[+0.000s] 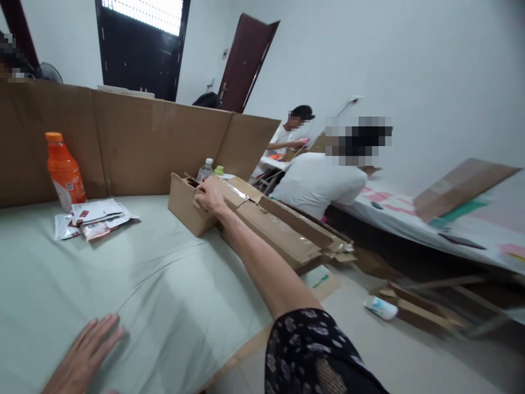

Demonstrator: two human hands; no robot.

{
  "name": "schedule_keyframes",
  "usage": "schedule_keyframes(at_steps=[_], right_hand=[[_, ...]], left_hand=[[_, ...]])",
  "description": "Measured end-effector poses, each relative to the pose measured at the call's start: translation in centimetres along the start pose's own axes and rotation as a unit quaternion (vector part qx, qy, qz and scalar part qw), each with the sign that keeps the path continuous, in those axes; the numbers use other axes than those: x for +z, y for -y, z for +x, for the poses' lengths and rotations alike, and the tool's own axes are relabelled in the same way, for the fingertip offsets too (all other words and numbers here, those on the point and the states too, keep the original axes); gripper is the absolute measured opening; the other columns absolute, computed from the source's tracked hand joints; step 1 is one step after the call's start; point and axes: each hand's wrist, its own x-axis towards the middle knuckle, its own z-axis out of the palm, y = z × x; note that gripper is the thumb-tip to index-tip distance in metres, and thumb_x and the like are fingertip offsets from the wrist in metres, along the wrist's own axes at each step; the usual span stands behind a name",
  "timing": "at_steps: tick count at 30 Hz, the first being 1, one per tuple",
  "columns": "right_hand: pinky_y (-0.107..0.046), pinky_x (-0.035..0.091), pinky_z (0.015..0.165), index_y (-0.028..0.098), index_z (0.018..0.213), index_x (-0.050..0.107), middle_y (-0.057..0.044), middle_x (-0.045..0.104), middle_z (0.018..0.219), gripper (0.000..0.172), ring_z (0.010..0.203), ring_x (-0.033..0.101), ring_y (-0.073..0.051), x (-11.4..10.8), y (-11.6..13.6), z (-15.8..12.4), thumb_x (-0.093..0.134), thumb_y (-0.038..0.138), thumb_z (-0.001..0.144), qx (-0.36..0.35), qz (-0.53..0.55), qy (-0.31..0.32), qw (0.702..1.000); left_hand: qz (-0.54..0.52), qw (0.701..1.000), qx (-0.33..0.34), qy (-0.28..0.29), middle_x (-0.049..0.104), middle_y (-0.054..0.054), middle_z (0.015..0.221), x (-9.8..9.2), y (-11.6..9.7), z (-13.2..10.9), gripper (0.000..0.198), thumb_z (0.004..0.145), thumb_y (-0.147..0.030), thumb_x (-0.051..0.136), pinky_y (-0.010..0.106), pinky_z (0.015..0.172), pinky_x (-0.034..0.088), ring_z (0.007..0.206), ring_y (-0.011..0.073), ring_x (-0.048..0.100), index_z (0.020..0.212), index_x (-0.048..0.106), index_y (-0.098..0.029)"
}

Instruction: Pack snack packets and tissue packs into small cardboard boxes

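Observation:
My right hand (pixel 211 196) reaches out to the table's right side, its fingers curled over the upper edge of a small open cardboard box (pixel 186 210). What lies inside that box is hidden. Right behind the hand stand a clear plastic bottle (pixel 204 171) and something with a light green cap (pixel 219 170). My left hand (pixel 88 350) rests flat on the pale green tablecloth (pixel 164 306), fingers stretched out, holding nothing. Farther back on the cloth are an orange drink bottle (pixel 65 172) and several small packets (pixel 97 212) lying in a loose pile.
A tall cardboard screen (pixel 156 145) runs along the table's back. Long cardboard boxes (pixel 270 230) sit against its right side. One person in white (pixel 315 180) sits close by, another in a cap (pixel 283 134) beyond. On the floor are a white container (pixel 381 308) and an open carton (pixel 422 312).

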Motion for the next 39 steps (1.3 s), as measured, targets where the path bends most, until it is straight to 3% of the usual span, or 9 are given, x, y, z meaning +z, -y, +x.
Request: schedule_keyframes(at_steps=[3,6,10,14,19,26,31,34,39], right_hand=[[-0.038,0.054,0.094,0.017,0.108,0.074,-0.009,0.076,0.106,0.022,0.101,0.069,-0.023,-1.0,1.5,-3.6,0.059,0.013,0.093,-0.087,0.036,0.020,0.995],[-0.032,0.054,0.087,0.020,0.098,0.076,-0.005,0.077,0.100,0.023,0.093,0.070,-0.021,-2.0,2.5,-9.2,0.057,0.010,0.089,-0.188,0.081,0.055,0.977],[-0.028,0.053,0.078,0.022,0.098,0.075,-0.007,0.075,0.095,0.027,0.086,0.068,-0.018,-3.9,3.3,-17.9,0.049,0.017,0.099,-0.379,0.160,0.118,0.904],[-0.026,0.055,0.078,0.020,0.104,0.075,-0.008,0.075,0.093,0.031,0.087,0.071,-0.017,-7.0,4.7,-22.9,0.052,0.041,0.107,-0.431,0.238,0.252,0.833],[-0.027,0.058,0.087,0.024,0.111,0.076,-0.007,0.079,0.104,0.036,0.099,0.075,-0.018,-8.4,7.0,-21.9,0.044,0.039,0.110,-0.361,0.281,0.323,0.828],[-0.035,0.057,0.095,0.023,0.117,0.074,-0.009,0.074,0.126,0.024,0.113,0.071,-0.022,-4.9,9.5,-18.7,0.057,0.024,0.100,-0.410,0.162,0.304,0.845],[-0.033,0.053,0.069,0.015,0.109,0.073,-0.013,0.078,0.100,0.020,0.082,0.072,-0.025,-0.8,11.3,-19.4,0.065,0.022,0.092,-0.412,-0.058,0.300,0.859],[-0.032,0.049,0.064,0.013,0.097,0.074,-0.014,0.078,0.091,0.014,0.075,0.071,-0.025,1.4,11.9,-19.7,0.074,0.020,0.086,-0.416,-0.090,0.312,0.850],[-0.029,0.051,0.064,0.019,0.094,0.076,-0.007,0.079,0.086,0.016,0.073,0.071,-0.020,-1.2,10.6,-19.4,0.062,0.013,0.091,-0.403,0.041,0.251,0.879]], left_hand=[[-0.052,0.996,-0.069,-0.013,0.038,0.009,0.169,-1.3,0.4,0.3,0.085,0.094,-0.054,0.059,0.054,0.111,0.054,0.146,0.0373,0.051,0.167,0.019,-0.038],[-0.099,0.985,-0.125,-0.062,0.036,0.013,0.169,-3.9,0.9,1.5,0.088,0.096,-0.052,0.061,0.059,0.116,0.048,0.148,0.0398,0.047,0.168,0.012,-0.038],[-0.206,0.959,-0.173,-0.085,0.021,0.016,0.174,-6.5,0.5,2.8,0.104,0.090,-0.059,0.071,0.071,0.117,0.039,0.150,0.0465,0.041,0.167,0.004,-0.041],[-0.316,0.940,-0.107,-0.069,0.005,0.011,0.178,-6.4,-0.5,3.5,0.126,0.078,-0.065,0.082,0.071,0.125,0.022,0.159,0.0477,0.017,0.167,-0.005,-0.042],[-0.381,0.915,-0.103,-0.082,0.020,0.013,0.175,-5.2,-0.6,3.9,0.134,0.074,-0.058,0.089,0.066,0.125,0.029,0.155,0.0468,0.031,0.167,-0.005,-0.040],[-0.389,0.912,-0.091,-0.094,0.027,0.009,0.173,-4.9,-0.3,3.3,0.127,0.074,-0.061,0.087,0.067,0.126,0.029,0.155,0.0442,0.034,0.167,0.003,-0.044],[-0.394,0.908,-0.100,-0.101,0.028,0.004,0.173,-4.7,-0.7,3.1,0.124,0.073,-0.056,0.090,0.065,0.127,0.029,0.154,0.0427,0.036,0.166,0.007,-0.048],[-0.391,0.910,-0.094,-0.102,0.027,0.005,0.173,-4.4,-0.8,3.1,0.124,0.073,-0.049,0.091,0.064,0.127,0.030,0.153,0.0435,0.037,0.166,0.009,-0.047],[-0.382,0.912,-0.115,-0.100,0.025,0.011,0.173,-4.7,-0.7,2.8,0.128,0.073,-0.046,0.090,0.063,0.126,0.029,0.154,0.0439,0.034,0.168,0.004,-0.039]])
